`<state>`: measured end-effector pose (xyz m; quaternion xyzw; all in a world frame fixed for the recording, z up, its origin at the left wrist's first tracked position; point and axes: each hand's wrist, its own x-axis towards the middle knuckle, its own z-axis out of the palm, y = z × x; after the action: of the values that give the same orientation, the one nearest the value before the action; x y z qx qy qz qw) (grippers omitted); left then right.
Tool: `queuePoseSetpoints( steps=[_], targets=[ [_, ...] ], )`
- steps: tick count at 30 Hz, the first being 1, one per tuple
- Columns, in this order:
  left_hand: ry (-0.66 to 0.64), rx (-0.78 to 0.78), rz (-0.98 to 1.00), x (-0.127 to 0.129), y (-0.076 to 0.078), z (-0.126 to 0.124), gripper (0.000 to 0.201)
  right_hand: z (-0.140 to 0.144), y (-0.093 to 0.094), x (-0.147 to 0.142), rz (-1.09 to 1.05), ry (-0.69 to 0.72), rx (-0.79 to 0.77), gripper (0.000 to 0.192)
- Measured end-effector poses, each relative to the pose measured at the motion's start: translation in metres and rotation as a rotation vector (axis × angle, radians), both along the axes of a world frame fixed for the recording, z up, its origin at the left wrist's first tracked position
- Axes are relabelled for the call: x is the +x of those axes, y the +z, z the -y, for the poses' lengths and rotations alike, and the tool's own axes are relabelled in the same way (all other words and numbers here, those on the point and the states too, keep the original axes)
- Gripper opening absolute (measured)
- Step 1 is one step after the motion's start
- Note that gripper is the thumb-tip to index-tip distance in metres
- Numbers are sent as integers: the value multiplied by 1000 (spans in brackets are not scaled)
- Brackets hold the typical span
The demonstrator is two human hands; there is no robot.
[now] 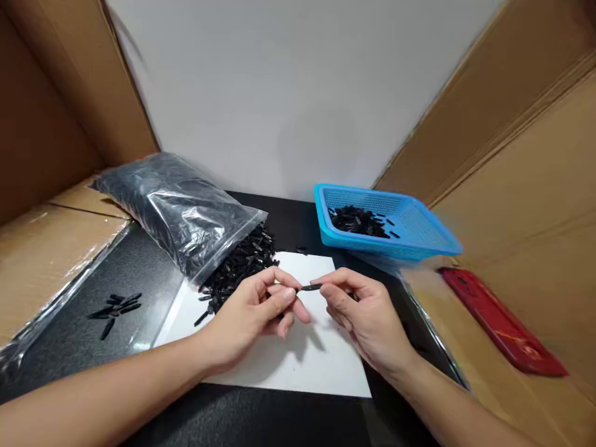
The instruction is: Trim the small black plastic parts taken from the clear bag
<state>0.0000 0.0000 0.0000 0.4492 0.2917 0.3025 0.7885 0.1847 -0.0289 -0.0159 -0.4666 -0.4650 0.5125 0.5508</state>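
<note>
My left hand and my right hand meet above a white sheet, both pinching one small black plastic piece by its ends. A clear plastic bag lies tilted at the back left, and a heap of black pieces spills from its mouth onto the sheet, just beyond my left hand. A blue mesh basket at the back right holds more black pieces.
Several loose black pieces lie on the dark mat at the left. A red flat object rests on the cardboard at the right. Cardboard walls flank both sides; a white wall stands behind.
</note>
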Motion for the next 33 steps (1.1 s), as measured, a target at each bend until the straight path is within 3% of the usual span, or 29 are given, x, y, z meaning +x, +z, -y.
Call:
queuePoseSetpoints(
  steps=[4,8,10,12,16,19,23,27,33],
  targets=[
    [45,-28,-35,0,1,-1,19,1,9,-4,-287,102,-130,21],
    [84,-114,-28,1,1,-1,22,-1,12,-3,-455,215,-244,37],
    [83,-108,-28,1,1,0,24,-2,9,-2,-370,212,-244,39],
    [73,-63,-44,1,-1,0,23,-2,5,-2,-181,186,-181,28],
    [17,58,-89,0,-3,1,25,0,2,-3,352,133,94,16],
    [-22,132,-129,-1,-3,3,30,2,5,-4,555,132,215,18],
    [1,139,-106,-1,-2,3,34,2,6,-3,546,61,249,14],
    [66,37,-51,0,-3,1,34,1,4,0,508,-46,254,11],
    [51,15,-20,0,-5,1,29,2,9,-1,424,-75,262,9]
  ],
)
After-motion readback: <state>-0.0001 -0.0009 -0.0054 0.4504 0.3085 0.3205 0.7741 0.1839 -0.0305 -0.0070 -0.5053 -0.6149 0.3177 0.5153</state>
